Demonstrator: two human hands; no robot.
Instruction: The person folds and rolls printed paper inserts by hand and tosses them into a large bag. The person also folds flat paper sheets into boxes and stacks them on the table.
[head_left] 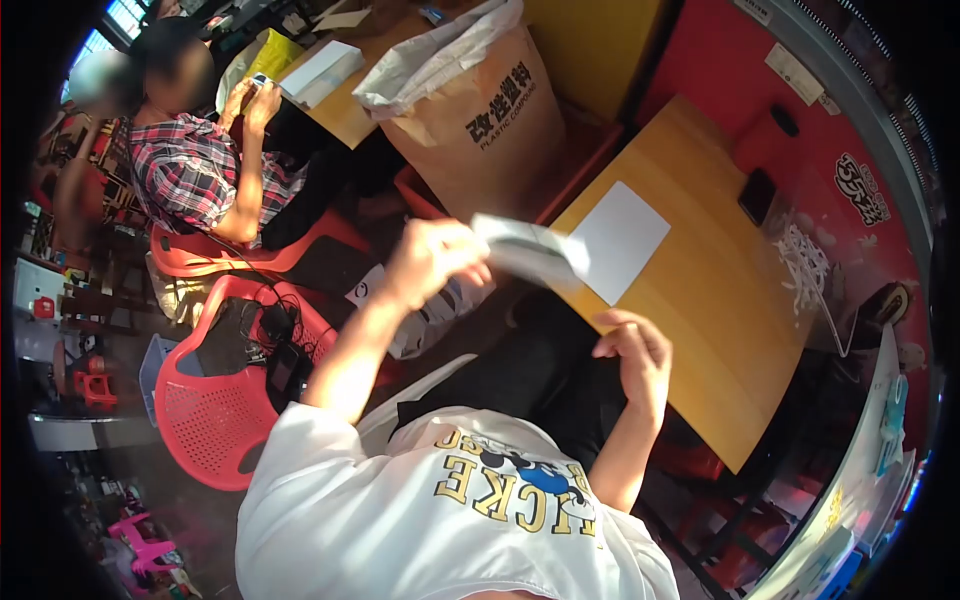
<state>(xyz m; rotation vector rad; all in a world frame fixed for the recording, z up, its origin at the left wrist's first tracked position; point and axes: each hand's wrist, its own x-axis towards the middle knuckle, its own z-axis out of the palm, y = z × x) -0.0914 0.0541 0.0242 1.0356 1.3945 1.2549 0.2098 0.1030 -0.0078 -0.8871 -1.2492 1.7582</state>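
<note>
My left hand [437,262] is closed on the end of a flat white and grey piece [530,250], smeared by motion, so its exact kind does not show. The far end of this piece overlaps the corner of a white sheet [622,242] on the wooden table [735,370]. My right hand [640,362] is at the table's near edge, fingers loosely bent and apart, holding nothing that I can see.
A large paper sack [470,120] stands beyond the table. A black phone [758,196] and a heap of white strips [803,265] lie along the right side. Red chairs [215,400] stand at left, where a person in a plaid shirt [190,170] sits.
</note>
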